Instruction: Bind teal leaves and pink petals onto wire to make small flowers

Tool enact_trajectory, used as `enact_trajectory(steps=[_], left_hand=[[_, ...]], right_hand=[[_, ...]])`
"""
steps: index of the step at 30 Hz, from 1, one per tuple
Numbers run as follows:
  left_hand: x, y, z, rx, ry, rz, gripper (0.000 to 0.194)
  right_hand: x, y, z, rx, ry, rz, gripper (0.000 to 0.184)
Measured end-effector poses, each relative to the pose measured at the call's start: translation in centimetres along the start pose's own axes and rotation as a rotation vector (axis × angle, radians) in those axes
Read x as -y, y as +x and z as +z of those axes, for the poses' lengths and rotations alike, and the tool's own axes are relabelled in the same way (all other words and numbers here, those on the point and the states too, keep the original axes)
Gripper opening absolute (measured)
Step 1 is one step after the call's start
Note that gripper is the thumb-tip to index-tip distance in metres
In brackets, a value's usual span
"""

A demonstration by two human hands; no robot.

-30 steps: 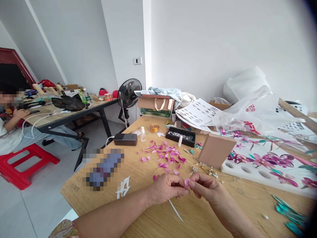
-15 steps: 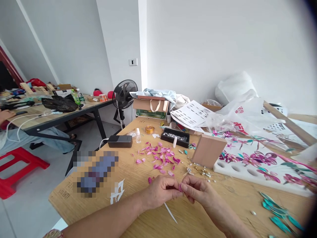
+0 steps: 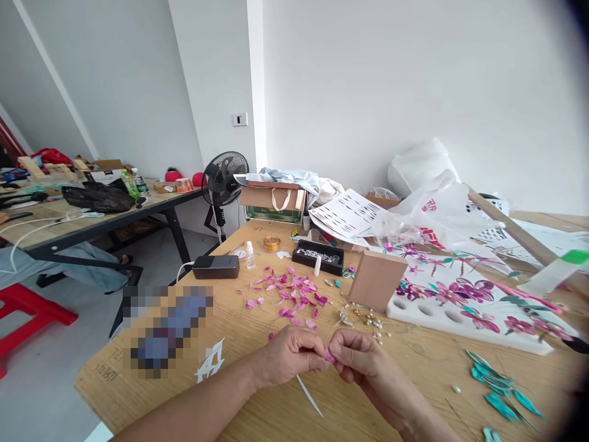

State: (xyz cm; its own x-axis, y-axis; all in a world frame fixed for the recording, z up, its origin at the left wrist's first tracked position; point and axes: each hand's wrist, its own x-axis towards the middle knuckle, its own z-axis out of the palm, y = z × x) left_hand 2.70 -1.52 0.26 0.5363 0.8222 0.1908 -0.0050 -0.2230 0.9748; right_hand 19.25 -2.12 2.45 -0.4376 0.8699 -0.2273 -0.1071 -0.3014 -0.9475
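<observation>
My left hand (image 3: 291, 355) and my right hand (image 3: 358, 356) meet fingertip to fingertip just above the wooden table (image 3: 257, 417). Both pinch a small pink petal (image 3: 329, 354), mostly covered by the fingers. Under my left hand a narrow white strip (image 3: 309, 396) slants down towards the table. Beyond the hands lies a loose spread of pink petals (image 3: 294, 291). Pearl beads and gold-coloured bits (image 3: 368, 316) are scattered ahead of my right hand, and teal leaf pieces (image 3: 501, 390) lie to its right.
A wooden block (image 3: 378, 281) stands by a white foam board (image 3: 464, 328) bearing pink flowers. Behind are a black tray (image 3: 317, 258), a small clear bottle (image 3: 250, 256) and a black power bank (image 3: 216, 267). White paper cut-outs (image 3: 210, 362) lie left. Across the aisle, a person's legs (image 3: 87, 267) show.
The view has swung slightly right, so the surroundings sit further left. Both hands keep their pinch, and a little more of the petal shows between them.
</observation>
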Motion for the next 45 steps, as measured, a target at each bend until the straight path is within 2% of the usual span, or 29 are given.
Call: enact_trajectory(steps=[9,18,21,25,28,31,33,39,45], left_hand=[[0.7,0.0,0.3,-0.01,-0.088,-0.125,0.023],[0.7,0.0,0.0,-0.003,-0.218,-0.178,0.024],[0.4,-0.1,0.1,-0.015,-0.305,-0.237,0.026],[-0.3,-0.1,0.1,-0.036,-0.482,-0.307,0.027],[-0.4,-0.2,0.0,-0.005,-0.602,-0.354,0.027],[-0.1,-0.2,-0.1,0.039,-0.674,-0.376,0.026],[0.2,-0.2,-0.1,0.042,-0.695,-0.381,0.025],[0.4,-0.1,0.0,-0.005,-0.668,-0.421,0.026],[0.3,-0.1,0.2,-0.092,-0.558,-0.357,0.03]], right_hand=[[0.5,0.2,-0.5,0.032,-0.252,-0.02,0.043],[0.1,0.2,-0.1,-0.004,-0.18,-0.019,0.04],[0.3,0.1,-0.3,0.021,-0.237,-0.107,0.037],[0.0,0.4,-0.7,-0.014,-0.329,-0.312,0.021],[-0.4,0.7,-0.7,-0.05,-0.533,-0.459,0.018],[-0.4,0.7,-0.5,-0.022,-0.734,-0.615,0.01],[-0.1,0.5,-0.6,-0.013,-0.816,-0.693,0.011],[0.3,0.2,-1.2,-0.064,-0.967,-0.75,0.013],[0.2,0.1,-1.2,-0.075,-1.04,-0.742,0.014]])
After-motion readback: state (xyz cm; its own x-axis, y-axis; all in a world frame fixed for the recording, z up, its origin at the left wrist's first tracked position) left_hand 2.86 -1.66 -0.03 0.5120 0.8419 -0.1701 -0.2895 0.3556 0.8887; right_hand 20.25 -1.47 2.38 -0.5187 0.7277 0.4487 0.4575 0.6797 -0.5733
